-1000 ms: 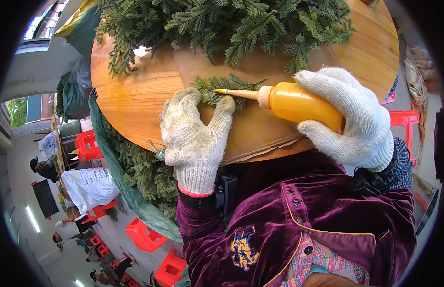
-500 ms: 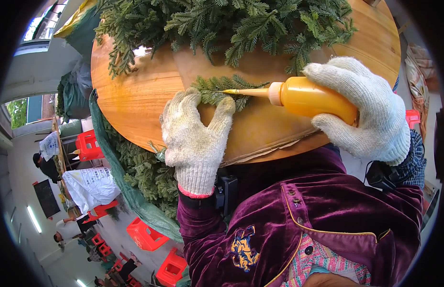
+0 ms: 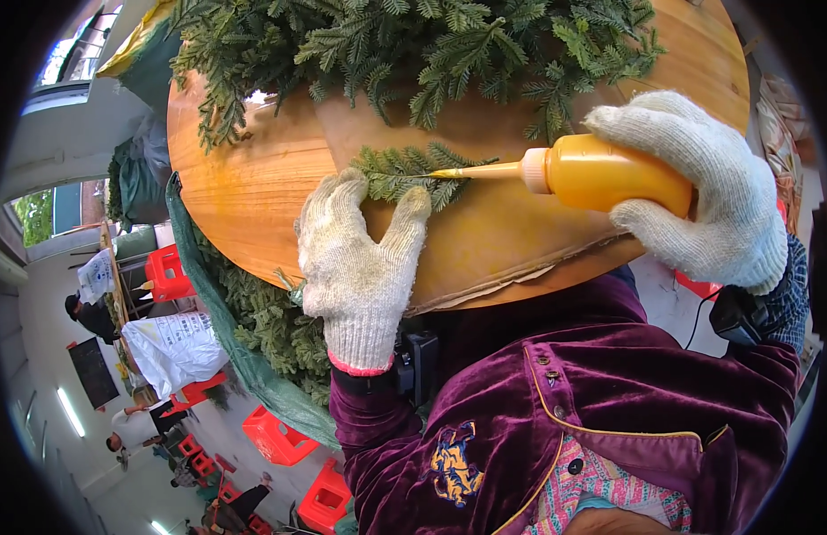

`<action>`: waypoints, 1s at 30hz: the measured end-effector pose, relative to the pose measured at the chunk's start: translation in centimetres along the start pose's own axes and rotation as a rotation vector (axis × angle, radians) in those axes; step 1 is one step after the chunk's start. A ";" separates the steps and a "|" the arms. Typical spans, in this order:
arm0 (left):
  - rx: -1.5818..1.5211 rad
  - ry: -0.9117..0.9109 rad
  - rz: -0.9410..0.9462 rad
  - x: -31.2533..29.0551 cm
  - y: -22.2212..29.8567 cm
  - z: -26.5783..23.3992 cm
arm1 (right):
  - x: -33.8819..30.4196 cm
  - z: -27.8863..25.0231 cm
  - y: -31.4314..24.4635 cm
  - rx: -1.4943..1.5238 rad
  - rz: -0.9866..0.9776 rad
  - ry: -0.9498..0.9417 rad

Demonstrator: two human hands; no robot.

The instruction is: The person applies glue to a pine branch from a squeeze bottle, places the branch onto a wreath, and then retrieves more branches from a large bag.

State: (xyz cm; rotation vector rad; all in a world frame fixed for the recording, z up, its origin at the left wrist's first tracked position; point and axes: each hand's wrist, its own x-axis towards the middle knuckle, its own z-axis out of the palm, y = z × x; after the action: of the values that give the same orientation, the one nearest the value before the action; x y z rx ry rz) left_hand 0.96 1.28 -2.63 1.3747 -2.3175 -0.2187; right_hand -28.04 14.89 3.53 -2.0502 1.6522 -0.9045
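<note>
A small green fir sprig (image 3: 400,169) lies flat on the round wooden tabletop (image 3: 253,192). My left hand (image 3: 360,254), in a white knit glove, holds it down, curled fingers at its left end and thumb against its lower side. Wrapped in my gloved right hand (image 3: 712,178) is a squeeze bottle (image 3: 609,174) of orange-yellow liquid, tilted nearly level. Its long narrow nozzle points left, and the tip is over the middle of the sprig. Whether the tip touches the needles I cannot tell.
A thick pile of fir branches (image 3: 413,45) covers the table's far side. More branches (image 3: 279,321) fill a green sack (image 3: 244,374) at the left. Red plastic stools (image 3: 275,437) stand on the floor, with a white sack (image 3: 172,348) and several people farther off.
The bottle has moved slightly right with my right hand, its nozzle tip shifting right along the sprig. My left hand stays nearly in place on the sprig.
</note>
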 end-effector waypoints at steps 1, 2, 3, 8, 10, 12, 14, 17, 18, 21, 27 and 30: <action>0.001 -0.001 0.001 0.0 0.0 0.0 | 0.0 -0.1 0.2 0.006 0.001 -0.007; -0.001 0.002 -0.001 0.1 0.0 0.1 | 0.0 -0.2 0.4 0.011 0.001 -0.013; -0.001 0.004 -0.005 0.0 -0.1 0.2 | 0.0 -0.2 0.6 0.008 -0.008 -0.011; 0.002 -0.031 -0.026 0.2 -0.4 0.2 | -0.4 -0.5 1.5 -0.012 -0.013 -0.011; 0.006 -0.035 -0.033 0.2 -0.4 0.1 | -0.4 -0.8 1.7 -0.018 -0.007 -0.013; 0.008 -0.042 -0.048 0.3 -0.3 0.0 | -0.4 -1.2 2.0 -0.028 0.002 -0.037; 0.013 -0.049 -0.057 0.1 -0.1 -0.1 | -0.6 -1.5 2.4 -0.031 0.007 -0.050; 0.020 -0.061 -0.070 0.1 0.2 -0.2 | -1.0 -2.1 2.9 0.014 0.040 -0.076; 0.015 -0.057 -0.071 0.1 0.2 -0.2 | -1.1 -2.2 3.1 0.024 0.045 -0.081; 0.004 -0.052 -0.073 0.1 0.2 -0.2 | -1.8 -2.4 4.0 0.010 0.016 -0.053; 0.020 -0.065 -0.037 0.6 0.5 0.0 | -2.8 -2.9 5.2 0.026 0.025 -0.030; 0.055 -0.028 -0.008 0.7 0.4 -0.2 | -2.8 -3.0 5.5 0.089 0.025 -0.036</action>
State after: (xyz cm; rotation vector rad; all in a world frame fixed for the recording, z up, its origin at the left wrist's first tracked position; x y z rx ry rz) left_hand 0.44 0.90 -2.16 1.4166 -2.3573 -0.1790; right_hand -34.41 16.47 1.51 -1.9715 1.5867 -0.9106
